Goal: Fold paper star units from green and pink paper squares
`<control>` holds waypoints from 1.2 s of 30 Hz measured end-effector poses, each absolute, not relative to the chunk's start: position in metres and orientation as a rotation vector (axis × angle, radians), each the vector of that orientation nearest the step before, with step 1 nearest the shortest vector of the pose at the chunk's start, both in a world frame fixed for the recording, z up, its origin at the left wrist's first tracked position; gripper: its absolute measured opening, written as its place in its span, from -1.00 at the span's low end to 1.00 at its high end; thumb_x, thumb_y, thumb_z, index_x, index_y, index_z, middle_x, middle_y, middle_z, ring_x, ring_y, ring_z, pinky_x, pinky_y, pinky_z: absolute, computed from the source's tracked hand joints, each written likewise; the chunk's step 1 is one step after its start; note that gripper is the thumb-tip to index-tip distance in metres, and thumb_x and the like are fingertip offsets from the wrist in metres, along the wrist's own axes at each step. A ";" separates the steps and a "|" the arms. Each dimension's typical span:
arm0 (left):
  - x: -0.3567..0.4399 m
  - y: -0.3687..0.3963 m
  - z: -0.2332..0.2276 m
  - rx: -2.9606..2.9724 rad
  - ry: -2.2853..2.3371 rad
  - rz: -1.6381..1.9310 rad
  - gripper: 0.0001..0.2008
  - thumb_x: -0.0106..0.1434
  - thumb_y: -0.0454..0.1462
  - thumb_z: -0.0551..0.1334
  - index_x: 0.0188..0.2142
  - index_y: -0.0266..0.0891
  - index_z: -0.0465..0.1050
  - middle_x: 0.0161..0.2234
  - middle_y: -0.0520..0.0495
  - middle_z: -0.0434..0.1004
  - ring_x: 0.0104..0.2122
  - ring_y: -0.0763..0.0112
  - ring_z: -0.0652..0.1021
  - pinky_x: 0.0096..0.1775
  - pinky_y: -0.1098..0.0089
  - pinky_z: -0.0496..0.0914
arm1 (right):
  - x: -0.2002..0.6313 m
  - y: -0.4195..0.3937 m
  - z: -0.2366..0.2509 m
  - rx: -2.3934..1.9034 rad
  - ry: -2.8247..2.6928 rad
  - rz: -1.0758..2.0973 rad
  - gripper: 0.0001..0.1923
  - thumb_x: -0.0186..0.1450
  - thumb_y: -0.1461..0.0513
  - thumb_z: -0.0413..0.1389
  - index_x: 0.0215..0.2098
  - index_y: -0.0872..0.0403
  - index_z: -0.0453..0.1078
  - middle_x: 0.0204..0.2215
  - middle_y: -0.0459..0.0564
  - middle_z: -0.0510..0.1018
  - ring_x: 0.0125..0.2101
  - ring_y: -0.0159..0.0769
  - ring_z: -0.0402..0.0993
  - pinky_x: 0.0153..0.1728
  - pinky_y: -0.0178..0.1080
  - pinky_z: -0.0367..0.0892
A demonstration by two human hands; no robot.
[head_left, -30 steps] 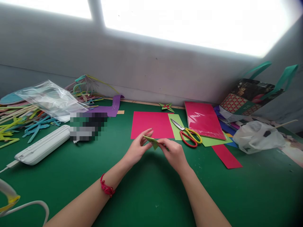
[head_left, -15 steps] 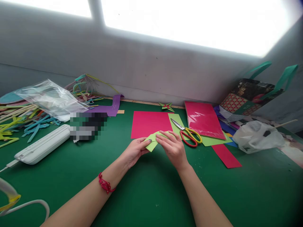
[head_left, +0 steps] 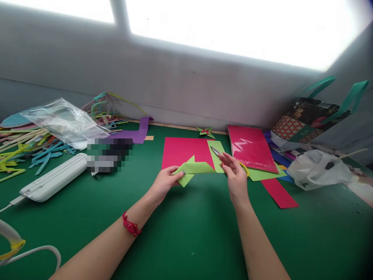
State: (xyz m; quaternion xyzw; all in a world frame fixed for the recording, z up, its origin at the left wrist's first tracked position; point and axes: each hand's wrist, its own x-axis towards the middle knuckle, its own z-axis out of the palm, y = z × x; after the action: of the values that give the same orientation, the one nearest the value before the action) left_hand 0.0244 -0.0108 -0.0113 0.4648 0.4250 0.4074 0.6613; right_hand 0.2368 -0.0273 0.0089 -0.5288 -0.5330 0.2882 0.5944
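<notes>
My left hand (head_left: 169,178) pinches a folded light-green paper strip (head_left: 198,168) between thumb and fingers. A pointed flap sticks up from the strip near the thumb, and another end angles down below it. The strip's long end reaches right to a tip just short of my right hand (head_left: 235,177). Apart from the paper, my right hand has its fingers spread and bent, with nothing visible in them. Behind it lies a pair of scissors (head_left: 245,168) with a yellow handle loop, its red loop hidden by the hand. A flat light-green paper piece (head_left: 215,147) lies under the blades.
A red sheet (head_left: 180,149) lies beyond my hands, with a green-and-red paper star (head_left: 205,132) behind it. To the right are a wrapped red paper pack (head_left: 252,147), a red strip (head_left: 280,193) and a plastic bag (head_left: 319,169). A white elongated device (head_left: 55,178) lies left.
My right hand has let go of the green paper and moved right, in front of the scissors. The strip's long end and an upright flap now show; my left hand still holds it.
</notes>
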 end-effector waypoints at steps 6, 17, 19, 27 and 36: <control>0.025 -0.012 -0.013 1.147 1.004 0.850 -0.64 0.01 -0.12 0.23 -0.21 -0.25 0.42 -0.30 -0.10 0.51 -0.29 0.27 0.48 -0.29 0.36 0.34 | 0.227 -0.028 0.007 -1.379 -1.154 1.101 -0.65 0.08 0.02 0.07 -0.30 0.09 0.42 -0.32 0.03 0.52 -0.25 -0.18 0.41 -0.33 -0.26 0.31; 0.029 -0.017 -0.007 1.164 1.007 0.849 -0.67 0.08 -0.08 0.14 -0.26 -0.27 0.42 -0.36 -0.07 0.48 -0.32 0.32 0.47 -0.31 0.38 0.35 | 0.209 -0.035 0.004 -1.373 -1.236 0.993 -0.70 0.02 0.07 0.16 -0.35 0.08 0.44 -0.36 0.00 0.54 -0.28 -0.17 0.43 -0.25 -0.22 0.29; 0.029 -0.016 -0.007 1.182 1.000 0.853 -0.67 0.09 -0.08 0.14 -0.27 -0.27 0.42 -0.38 -0.06 0.47 -0.34 0.34 0.46 -0.32 0.39 0.35 | 0.209 -0.035 0.005 -1.378 -1.212 1.040 -0.70 0.01 0.07 0.16 -0.33 0.08 0.44 -0.34 0.00 0.54 -0.27 -0.17 0.43 -0.25 -0.23 0.29; 0.026 -0.013 -0.008 1.313 1.007 0.759 -0.68 0.10 -0.07 0.12 -0.33 -0.27 0.43 -0.46 0.00 0.43 -0.44 0.43 0.41 -0.41 0.47 0.29 | 0.210 -0.033 -0.001 -1.408 -1.147 1.134 -0.65 -0.04 0.06 0.20 -0.35 0.10 0.48 -0.38 0.03 0.55 -0.29 -0.17 0.43 -0.27 -0.22 0.29; 0.023 -0.011 -0.008 1.287 1.020 0.813 -0.65 0.06 -0.05 0.14 -0.32 -0.27 0.44 -0.44 -0.04 0.46 -0.42 0.37 0.44 -0.39 0.43 0.30 | 0.217 -0.038 0.018 -1.246 -1.355 1.236 -0.61 0.11 0.01 0.05 -0.24 0.10 0.44 -0.47 -0.01 0.50 -0.47 -0.32 0.39 -0.47 -0.30 0.26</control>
State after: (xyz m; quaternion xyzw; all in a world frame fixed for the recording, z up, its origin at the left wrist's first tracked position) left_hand 0.0231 -0.0106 -0.0081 0.5572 0.4415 0.3518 0.6089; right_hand 0.2168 -0.0384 0.0178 -0.5029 -0.5470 0.4989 0.4460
